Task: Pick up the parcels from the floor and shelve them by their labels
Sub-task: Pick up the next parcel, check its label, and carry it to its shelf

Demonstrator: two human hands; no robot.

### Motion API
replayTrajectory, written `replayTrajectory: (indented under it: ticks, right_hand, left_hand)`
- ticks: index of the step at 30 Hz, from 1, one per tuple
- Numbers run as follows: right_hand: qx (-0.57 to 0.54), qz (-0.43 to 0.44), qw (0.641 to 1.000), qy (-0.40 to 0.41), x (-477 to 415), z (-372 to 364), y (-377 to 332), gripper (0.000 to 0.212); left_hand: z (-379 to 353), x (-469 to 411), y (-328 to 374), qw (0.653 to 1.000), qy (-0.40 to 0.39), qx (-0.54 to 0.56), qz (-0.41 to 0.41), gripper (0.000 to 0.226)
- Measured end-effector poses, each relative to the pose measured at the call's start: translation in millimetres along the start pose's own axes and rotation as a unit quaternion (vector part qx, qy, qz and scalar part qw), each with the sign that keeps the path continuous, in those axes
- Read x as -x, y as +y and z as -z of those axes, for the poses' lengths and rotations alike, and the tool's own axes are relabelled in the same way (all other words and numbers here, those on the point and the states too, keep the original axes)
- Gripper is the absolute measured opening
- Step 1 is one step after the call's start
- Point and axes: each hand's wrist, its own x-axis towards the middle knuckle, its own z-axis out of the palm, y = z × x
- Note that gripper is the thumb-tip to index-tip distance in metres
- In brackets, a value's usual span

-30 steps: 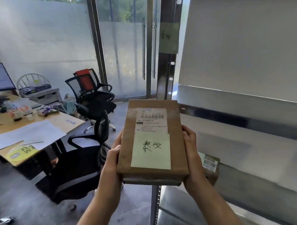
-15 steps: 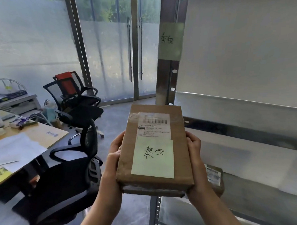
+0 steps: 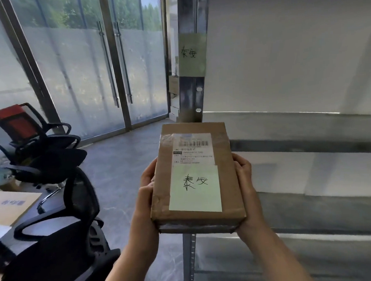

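A flat brown cardboard parcel (image 3: pixel 231 180) is held up in front of me, top face toward the camera. It carries a white shipping label with a barcode and a pale green note (image 3: pixel 195 188) with handwritten characters. My left hand (image 3: pixel 147 193) grips its left edge and my right hand (image 3: pixel 244 180) grips its right edge. Behind it stands the metal shelf upright (image 3: pixel 192 95), bearing a green note (image 3: pixel 191 54) with the same handwritten characters. The metal shelf board (image 3: pixel 299 178) extends to the right of the parcel.
Black office chairs (image 3: pixel 63 230) stand at the left, one with a red back (image 3: pixel 13 122). A desk corner (image 3: pixel 11 207) shows at the left edge. Frosted glass doors (image 3: pixel 114 79) close off the far side. A lower shelf level (image 3: pixel 270 259) lies beneath the parcel.
My view has swung right and upward, bringing the upright's green note fully into sight. The parcel stays in both hands, now nearer the shelf; the parcel on the lower shelf is no longer visible.
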Motion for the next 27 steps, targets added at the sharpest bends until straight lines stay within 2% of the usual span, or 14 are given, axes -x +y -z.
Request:
replayTrajectory:
  ticks: [3,9,15,17,19,23,27]
  right_hand:
    - [-0.021,0.000,1.000,0.015,8,12,1,0.032]
    - [0.033,0.010,0.997,0.067,1,35,-26,0.031]
    - [-0.023,0.048,0.996,0.068,-3,61,-72,0.030]
    - [-0.063,0.054,0.995,0.062,1,65,-84,0.036]
    - [-0.112,0.048,0.991,0.060,3,68,-98,0.031]
    - [-0.111,0.059,0.991,0.042,-14,86,-115,0.021]
    - [-0.121,0.036,0.992,0.015,-36,100,-119,0.028]
  left_hand:
    - [-12,-3,11,0.994,-0.098,-0.038,0.011,0.051]
    - [-38,-3,13,0.990,-0.140,-0.028,0.017,0.050]
    - [-75,-13,31,0.981,-0.194,-0.027,-0.018,0.056]
    - [-90,-21,36,0.980,-0.198,-0.027,-0.023,0.055]
    - [-104,-27,38,0.983,-0.182,-0.030,-0.014,0.053]
    - [-133,-39,36,0.986,-0.160,-0.027,0.029,0.043]
    - [-161,-58,34,0.989,-0.137,-0.031,0.043,0.044]
